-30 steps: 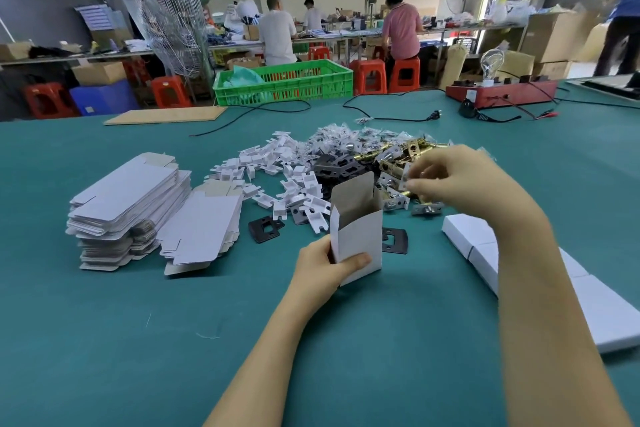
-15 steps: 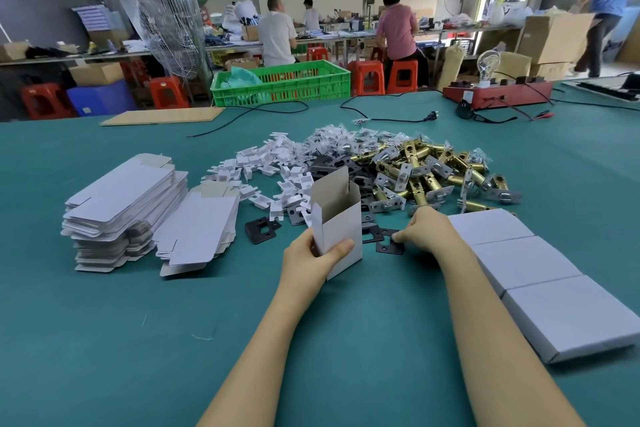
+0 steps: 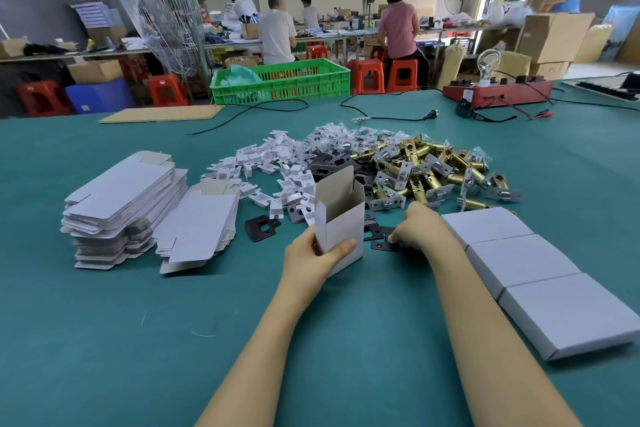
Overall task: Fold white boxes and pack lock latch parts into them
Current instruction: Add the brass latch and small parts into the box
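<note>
The green table [image 3: 104, 340] runs wide under my arms. At far left lie stacks of flat box blanks [image 3: 131, 204]; to the near right, three closed white boxes [image 3: 519, 263] sit in a row. Beyond my hands is the heap of brass latch parts [image 3: 422, 170]. My left hand [image 3: 311, 253] grips the open white box [image 3: 343, 218] upright. My right hand [image 3: 415, 229] pinches a black plate [image 3: 381, 243] lying on the table just right of the box.

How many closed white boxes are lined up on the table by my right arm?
3, in a row right of the right arm: the far one nearest the latch pile, the middle one, and the near one closest to the camera. None looks hidden.
</note>
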Motion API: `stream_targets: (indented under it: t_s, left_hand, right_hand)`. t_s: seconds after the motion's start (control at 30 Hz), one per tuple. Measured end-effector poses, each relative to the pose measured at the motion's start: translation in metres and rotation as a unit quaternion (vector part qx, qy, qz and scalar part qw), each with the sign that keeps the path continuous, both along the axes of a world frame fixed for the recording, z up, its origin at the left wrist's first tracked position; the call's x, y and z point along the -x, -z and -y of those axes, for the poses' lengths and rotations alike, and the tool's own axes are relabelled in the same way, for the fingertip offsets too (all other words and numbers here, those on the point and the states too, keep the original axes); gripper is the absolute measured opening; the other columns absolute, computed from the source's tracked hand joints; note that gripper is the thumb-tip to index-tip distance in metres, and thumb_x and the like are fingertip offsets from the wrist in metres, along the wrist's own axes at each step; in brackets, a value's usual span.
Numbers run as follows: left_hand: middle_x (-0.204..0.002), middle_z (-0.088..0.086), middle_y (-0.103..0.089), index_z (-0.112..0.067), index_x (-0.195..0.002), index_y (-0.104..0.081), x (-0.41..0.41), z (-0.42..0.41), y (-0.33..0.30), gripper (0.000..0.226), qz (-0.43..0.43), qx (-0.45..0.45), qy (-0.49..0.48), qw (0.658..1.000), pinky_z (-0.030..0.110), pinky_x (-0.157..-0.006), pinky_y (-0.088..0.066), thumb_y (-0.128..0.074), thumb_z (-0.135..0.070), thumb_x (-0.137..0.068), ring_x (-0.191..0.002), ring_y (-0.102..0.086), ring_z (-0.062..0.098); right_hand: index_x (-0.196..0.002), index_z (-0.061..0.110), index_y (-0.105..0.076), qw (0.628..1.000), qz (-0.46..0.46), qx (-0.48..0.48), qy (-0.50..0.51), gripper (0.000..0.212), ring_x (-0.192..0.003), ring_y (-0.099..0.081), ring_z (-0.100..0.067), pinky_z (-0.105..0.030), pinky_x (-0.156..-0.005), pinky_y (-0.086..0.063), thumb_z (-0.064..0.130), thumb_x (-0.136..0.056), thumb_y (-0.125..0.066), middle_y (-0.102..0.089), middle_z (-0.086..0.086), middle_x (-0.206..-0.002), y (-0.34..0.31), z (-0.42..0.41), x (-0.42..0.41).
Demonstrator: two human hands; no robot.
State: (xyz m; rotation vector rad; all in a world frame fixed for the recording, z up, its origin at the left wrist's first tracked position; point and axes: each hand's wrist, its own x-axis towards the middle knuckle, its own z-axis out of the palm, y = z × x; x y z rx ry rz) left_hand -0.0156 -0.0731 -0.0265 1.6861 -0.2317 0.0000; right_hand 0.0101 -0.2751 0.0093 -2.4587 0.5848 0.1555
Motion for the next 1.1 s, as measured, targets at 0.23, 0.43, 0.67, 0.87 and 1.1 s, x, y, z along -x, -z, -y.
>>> stream_targets:
  t_s: [0.23,0.43,0.67,0.87,1.1]
  left_hand:
    - [-0.101,-0.014,-0.073,-0.034,-0.101,-0.069,0.001,-0.001,0.001,0.028,-0.001,-0.009,0.002,1.000,0.024,-0.083,-0.055,-0.082,-0.023,-0.079,-0.096,-0.068,0.007]
    - [-0.093,-0.019,-0.074,-0.040,-0.093,-0.069,0.001,-0.001,0.002,0.031,0.012,-0.014,0.005,1.000,0.019,-0.077,-0.055,-0.084,-0.018,-0.077,-0.091,-0.068,0.005]
    - [-0.097,-0.011,-0.075,-0.035,-0.092,-0.069,-0.001,0.000,0.002,0.026,-0.001,-0.005,-0.014,1.000,0.030,-0.086,-0.056,-0.083,-0.018,-0.078,-0.095,-0.070,0.011]
    - [-0.098,-0.013,-0.074,-0.036,-0.094,-0.069,-0.001,0.001,0.002,0.028,0.001,-0.006,-0.014,1.000,0.022,-0.081,-0.055,-0.083,-0.019,-0.078,-0.093,-0.069,0.008]
    - [-0.099,-0.012,-0.074,-0.036,-0.094,-0.068,-0.001,0.000,0.002,0.028,0.001,-0.009,-0.017,1.000,0.026,-0.084,-0.056,-0.083,-0.020,-0.078,-0.095,-0.069,0.009]
  right_hand:
    - [-0.084,0.009,-0.043,1.000,-0.006,0.021,0.002,0.032,-0.060,-0.048,-0.016,-0.027,-0.047,-0.036,0.016,-0.078,-0.074,-0.051,-0.006,-0.071,-0.001,-0.005,0.001]
    - [-0.073,0.011,-0.036,1.000,0.005,0.016,0.013,0.032,-0.060,-0.046,-0.017,-0.027,-0.046,-0.035,0.005,-0.078,-0.067,-0.049,-0.007,-0.072,0.001,-0.013,-0.002]
    - [-0.096,0.010,-0.047,1.000,-0.003,-0.015,-0.022,0.033,-0.087,-0.053,-0.026,-0.030,-0.065,-0.042,0.014,-0.075,-0.072,-0.052,-0.010,-0.095,-0.001,-0.022,0.001]
    - [-0.100,0.007,-0.044,0.999,-0.019,-0.017,-0.033,0.042,-0.081,-0.053,-0.023,-0.028,-0.053,-0.037,0.022,-0.075,-0.076,-0.054,-0.008,-0.088,-0.002,-0.033,0.001]
    - [-0.115,0.023,-0.039,0.981,0.067,-0.155,-0.096,0.048,-0.076,-0.053,-0.025,-0.034,-0.063,-0.045,0.003,-0.079,-0.065,-0.049,-0.004,-0.088,-0.001,-0.024,0.007]
